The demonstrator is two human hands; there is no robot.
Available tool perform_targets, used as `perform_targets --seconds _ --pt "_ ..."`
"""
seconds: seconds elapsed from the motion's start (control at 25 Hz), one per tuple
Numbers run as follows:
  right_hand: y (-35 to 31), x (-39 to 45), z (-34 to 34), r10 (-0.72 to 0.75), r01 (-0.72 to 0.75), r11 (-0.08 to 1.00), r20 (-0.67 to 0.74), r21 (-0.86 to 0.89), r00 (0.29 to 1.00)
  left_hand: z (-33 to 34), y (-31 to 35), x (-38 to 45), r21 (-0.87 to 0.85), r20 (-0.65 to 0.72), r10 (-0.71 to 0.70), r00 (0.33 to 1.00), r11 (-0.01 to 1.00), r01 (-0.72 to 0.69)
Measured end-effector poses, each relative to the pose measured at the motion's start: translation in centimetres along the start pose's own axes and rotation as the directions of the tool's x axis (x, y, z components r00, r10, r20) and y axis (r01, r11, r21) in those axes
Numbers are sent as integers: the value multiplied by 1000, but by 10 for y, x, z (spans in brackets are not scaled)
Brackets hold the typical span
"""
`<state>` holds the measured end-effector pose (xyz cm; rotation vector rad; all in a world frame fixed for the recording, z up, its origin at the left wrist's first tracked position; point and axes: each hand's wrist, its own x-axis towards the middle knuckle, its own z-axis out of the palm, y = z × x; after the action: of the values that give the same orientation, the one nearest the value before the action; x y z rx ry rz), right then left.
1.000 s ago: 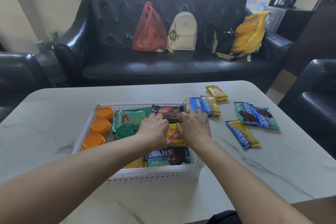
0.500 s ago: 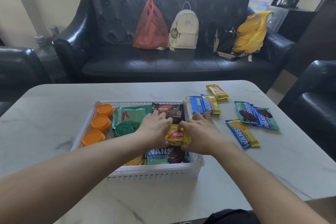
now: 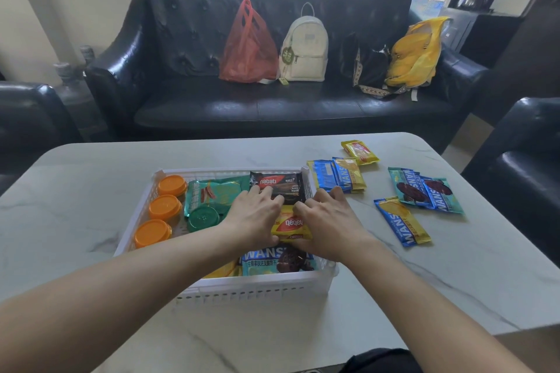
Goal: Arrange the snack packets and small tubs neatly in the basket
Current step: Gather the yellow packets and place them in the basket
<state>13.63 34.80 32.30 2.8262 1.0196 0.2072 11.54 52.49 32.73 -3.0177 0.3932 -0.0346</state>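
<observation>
Orange tubs (image 3: pixel 165 206): 3 | green tub (image 3: pixel 203 217): 1 | hands (image 3: pixel 291 215): 2

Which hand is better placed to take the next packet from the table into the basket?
Probably the right hand. The loose packets all lie on the table right of the basket, the nearest just beyond its fingertips. The left hand would have to cross over the right.

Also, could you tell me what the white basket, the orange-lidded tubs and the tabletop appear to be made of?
The white basket looks like moulded plastic: thin, slightly translucent walls pierced with rows of slots. The orange-lidded tubs also look plastic, judging by their smooth, evenly coloured, faintly glossy lids. The tabletop looks like polished marble or a marble-effect surface, white with grey veins and a soft sheen; which one I cannot tell.
</observation>
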Motion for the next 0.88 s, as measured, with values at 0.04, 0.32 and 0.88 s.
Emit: perform_targets --seconds 0.04,0.32,0.88 --pt "0 1 0 24 -24 999 -15 30 1000 -1 -1 0 -1 0 4 1000 1000 -4" --pt "3 -3 -2 -26 28 999 49 -31 998 2 1 1 11 10 17 1000 1000 -17" --pt "-9 8 0 -23 27 983 25 -182 999 5 0 2 15 -12 3 1000 1000 -3"
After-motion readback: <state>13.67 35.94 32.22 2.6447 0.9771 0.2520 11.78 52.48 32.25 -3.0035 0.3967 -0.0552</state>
